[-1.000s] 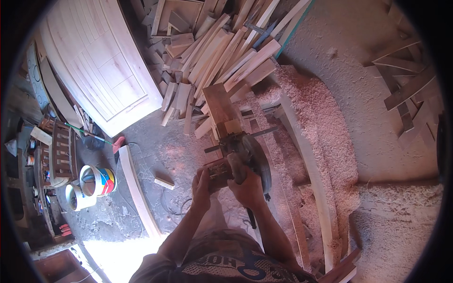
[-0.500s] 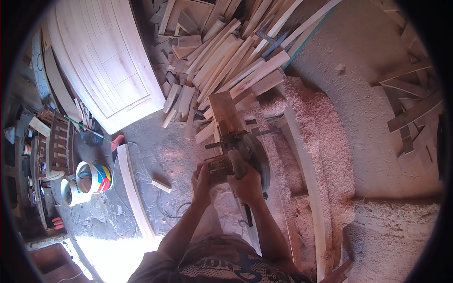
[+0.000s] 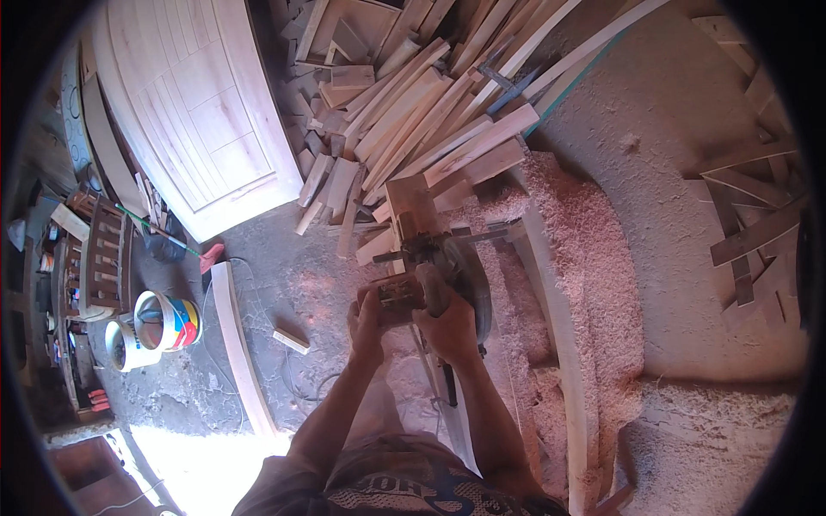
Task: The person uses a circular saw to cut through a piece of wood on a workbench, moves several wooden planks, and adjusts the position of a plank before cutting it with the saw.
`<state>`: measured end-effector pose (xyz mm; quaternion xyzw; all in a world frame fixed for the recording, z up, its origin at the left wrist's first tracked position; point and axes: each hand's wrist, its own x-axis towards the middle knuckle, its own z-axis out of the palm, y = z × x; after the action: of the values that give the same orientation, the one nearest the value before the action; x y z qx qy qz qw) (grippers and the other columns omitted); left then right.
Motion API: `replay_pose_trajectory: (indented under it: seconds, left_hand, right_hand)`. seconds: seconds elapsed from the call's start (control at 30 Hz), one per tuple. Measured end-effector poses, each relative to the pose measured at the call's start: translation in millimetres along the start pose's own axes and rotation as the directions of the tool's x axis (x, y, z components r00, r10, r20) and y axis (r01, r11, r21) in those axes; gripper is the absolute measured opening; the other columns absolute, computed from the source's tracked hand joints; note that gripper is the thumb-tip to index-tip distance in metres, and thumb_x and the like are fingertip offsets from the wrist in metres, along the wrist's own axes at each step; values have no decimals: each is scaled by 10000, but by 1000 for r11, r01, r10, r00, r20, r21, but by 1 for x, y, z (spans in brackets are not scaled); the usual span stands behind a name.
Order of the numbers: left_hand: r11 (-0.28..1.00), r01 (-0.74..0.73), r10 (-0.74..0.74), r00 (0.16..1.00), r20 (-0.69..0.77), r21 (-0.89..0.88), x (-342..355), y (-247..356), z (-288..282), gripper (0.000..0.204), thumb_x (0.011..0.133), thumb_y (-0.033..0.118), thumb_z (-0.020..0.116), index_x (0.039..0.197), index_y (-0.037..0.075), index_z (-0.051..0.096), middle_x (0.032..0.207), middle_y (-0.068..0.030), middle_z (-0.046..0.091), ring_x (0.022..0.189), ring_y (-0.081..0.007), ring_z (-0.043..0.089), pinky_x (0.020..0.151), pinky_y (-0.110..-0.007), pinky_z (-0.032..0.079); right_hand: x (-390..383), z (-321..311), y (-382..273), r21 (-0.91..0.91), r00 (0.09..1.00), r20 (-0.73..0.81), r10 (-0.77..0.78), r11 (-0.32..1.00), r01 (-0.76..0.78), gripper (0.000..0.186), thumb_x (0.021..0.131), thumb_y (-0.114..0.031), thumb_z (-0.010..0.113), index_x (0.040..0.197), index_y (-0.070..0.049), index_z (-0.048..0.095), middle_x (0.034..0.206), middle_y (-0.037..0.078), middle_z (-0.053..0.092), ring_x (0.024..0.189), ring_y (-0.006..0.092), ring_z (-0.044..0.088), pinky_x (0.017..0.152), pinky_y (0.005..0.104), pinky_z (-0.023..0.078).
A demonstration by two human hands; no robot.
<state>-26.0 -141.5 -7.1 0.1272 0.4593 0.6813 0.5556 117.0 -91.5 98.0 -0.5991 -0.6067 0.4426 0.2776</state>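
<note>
Two bare hands on one power tool (image 3: 397, 294), a dark handheld saw-like thing with a rounded guard, at mid-view just ahead of the person's torso. Right hand (image 3: 446, 328) is closed round the rear handle (image 3: 437, 294); left hand (image 3: 367, 325) clasps the housing's left side, thumb on top, other fingers partly hidden. Wooden board (image 3: 411, 202) sticks out beyond the tool's front; exact contact under the tool can't be told. Long timber beam (image 3: 561, 335) runs to the right, shavings (image 3: 602, 267) heaped along it. Past the board, stacked wood strips (image 3: 404, 120). Upper left, pale panelled door (image 3: 202, 95). Floor at left: long plank (image 3: 237, 344), small wood block (image 3: 291, 341) near it, white bucket (image 3: 129, 350) beside multicoloured bucket (image 3: 182, 322), broom (image 3: 211, 256) with reddish head by the plank's far end. More wood pieces (image 3: 753, 236), far right.
</note>
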Motion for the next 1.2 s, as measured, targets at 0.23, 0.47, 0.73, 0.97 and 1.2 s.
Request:
replay_pose_trajectory:
  seconds: [0.23, 0.47, 0.73, 0.97, 1.2]
  left_hand:
    - [999, -27, 27, 999, -30, 25, 20, 0, 1, 354, 1100, 338, 446, 1262, 54, 580, 1199, -123, 671, 1043, -195, 695, 894, -347, 589]
    - [1000, -10, 12, 998, -66, 24, 35, 8, 8, 356, 1095, 343, 453, 1266, 58, 580, 1185, -117, 672, 1043, -189, 692, 871, -332, 595]
    - [1000, 2, -3, 998, -63, -18, 63, 16, 9, 368, 1055, 373, 542, 1264, 73, 580, 1160, -92, 655, 1041, -173, 674, 842, -325, 586]
    - [996, 0, -2, 1000, -25, -86, 88, 25, 11, 396, 1031, 384, 599, 1283, 78, 582, 1162, -77, 637, 1059, -157, 652, 848, -327, 564]
    - [966, -257, 258, 962, 90, -25, 82, 35, 21, 453, 1032, 382, 620, 1299, 26, 536, 1228, -83, 590, 1143, -147, 579, 995, -345, 484]
  right_hand:
    - [20, 5, 1, 34, 999, 2, -43, 999, 43, 347, 777, -156, 785, 1058, 14, 675, 924, 243, 729, 922, 407, 733, 792, 434, 573]
    - [38, 8, -4, 22, 997, -8, -82, 996, 82, 340, 778, -155, 781, 1053, 16, 676, 921, 241, 728, 919, 394, 738, 792, 431, 571]
    - [66, 14, -16, -13, 999, 42, 27, 1000, -27, 416, 775, -119, 766, 1163, 11, 690, 983, 144, 741, 917, 213, 719, 849, 354, 545]
    - [90, 19, -28, -41, 999, 3, -36, 998, 36, 371, 775, -175, 762, 1076, 26, 680, 942, 225, 731, 927, 371, 730, 815, 418, 564]
    - [67, 7, -16, 111, 954, -156, -254, 956, 273, 363, 802, -159, 772, 1109, 9, 676, 900, 189, 730, 851, 271, 745, 761, 383, 570]
